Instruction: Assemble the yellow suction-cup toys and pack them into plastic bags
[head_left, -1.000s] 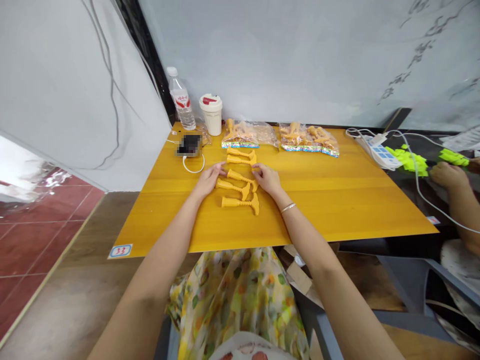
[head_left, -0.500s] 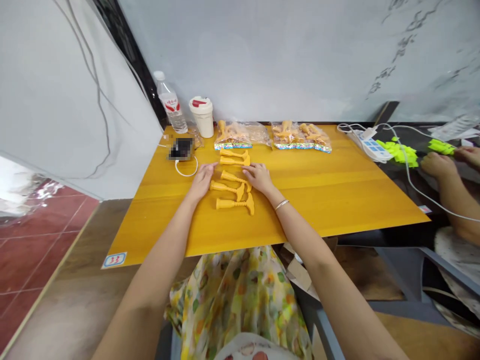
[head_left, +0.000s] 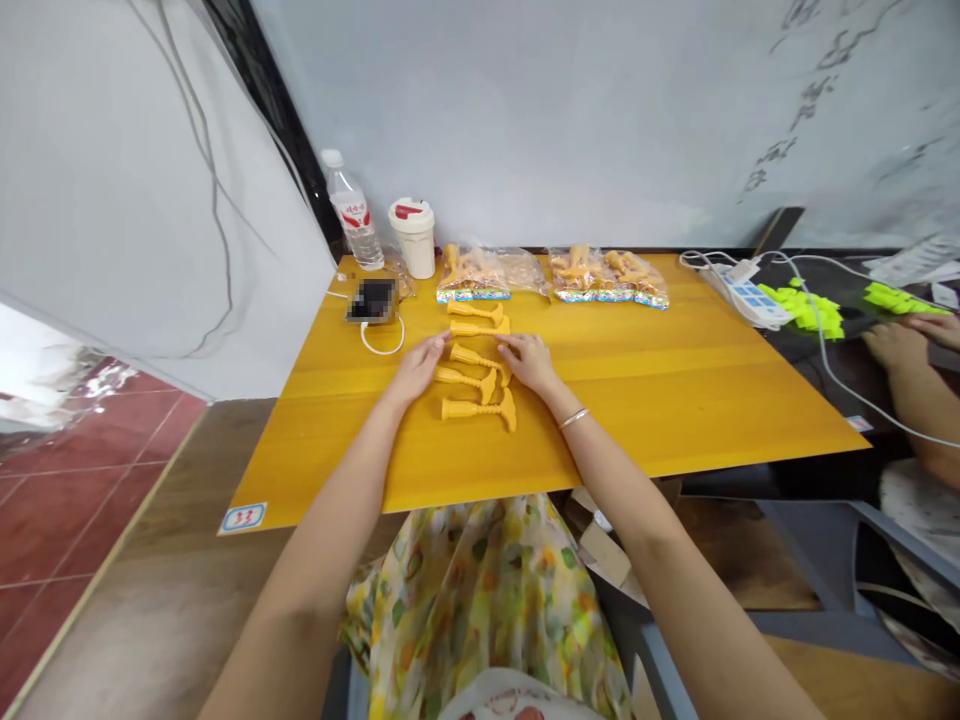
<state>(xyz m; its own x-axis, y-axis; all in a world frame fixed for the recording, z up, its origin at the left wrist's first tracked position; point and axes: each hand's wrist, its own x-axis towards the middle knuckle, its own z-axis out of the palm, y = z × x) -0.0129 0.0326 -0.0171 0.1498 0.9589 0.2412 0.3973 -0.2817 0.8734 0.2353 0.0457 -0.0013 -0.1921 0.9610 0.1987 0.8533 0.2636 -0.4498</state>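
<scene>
Both hands lie flat and open, a little apart, not gripping anything: the left hand (head_left: 414,368) and the right hand (head_left: 529,362) rest on a yellow wooden table (head_left: 675,400). Five orange plastic pieces (head_left: 480,408), each a ribbed stem with a flared end, lie in a loose column running between and below the hands. The third piece (head_left: 480,358) sits directly between the fingertips. Beyond lie two clear bags (head_left: 609,278) of similar orange parts, with a water bottle (head_left: 352,225) and a white cup (head_left: 413,238) to their left. At far right, a co-worker's hand (head_left: 892,345) is near neon green pieces (head_left: 802,308).
</scene>
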